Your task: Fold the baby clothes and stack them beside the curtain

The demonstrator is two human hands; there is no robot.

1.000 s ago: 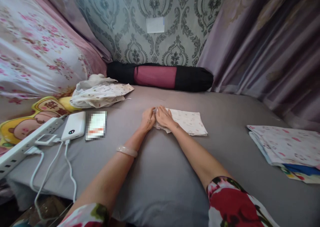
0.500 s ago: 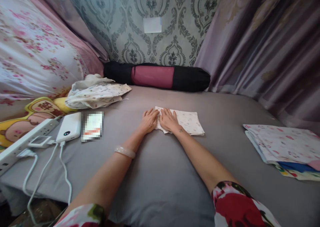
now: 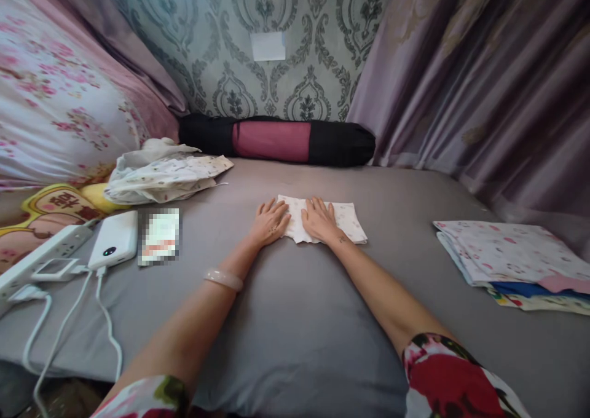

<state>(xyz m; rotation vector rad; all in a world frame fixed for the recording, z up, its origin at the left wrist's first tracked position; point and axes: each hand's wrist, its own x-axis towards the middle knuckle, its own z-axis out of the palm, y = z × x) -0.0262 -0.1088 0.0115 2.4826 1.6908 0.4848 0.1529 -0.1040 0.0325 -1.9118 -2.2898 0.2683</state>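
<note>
A white folded cloth with a small faint print (image 3: 348, 221) lies flat on the grey sheet (image 3: 286, 307) in front of me; its exact kind of garment I cannot tell. My left hand (image 3: 270, 222) rests palm down at its left end, fingers stretched forward, covering part of that edge. On top of the cloth's middle lies my right hand (image 3: 320, 221), also flat with fingers extended. Between the two hands a strip of the cloth shows.
Folded clothes (image 3: 511, 255) are stacked at the right. At the left lie crumpled printed clothes (image 3: 166, 172), a power bank (image 3: 113, 240), a power strip (image 3: 43, 261) with cables and a pixelated packet (image 3: 159, 236). A black and pink roll bag (image 3: 271, 141) lies along the wall.
My hands have moved apart, the right one sliding rightward over the cloth. The view has turned slightly to the right.
</note>
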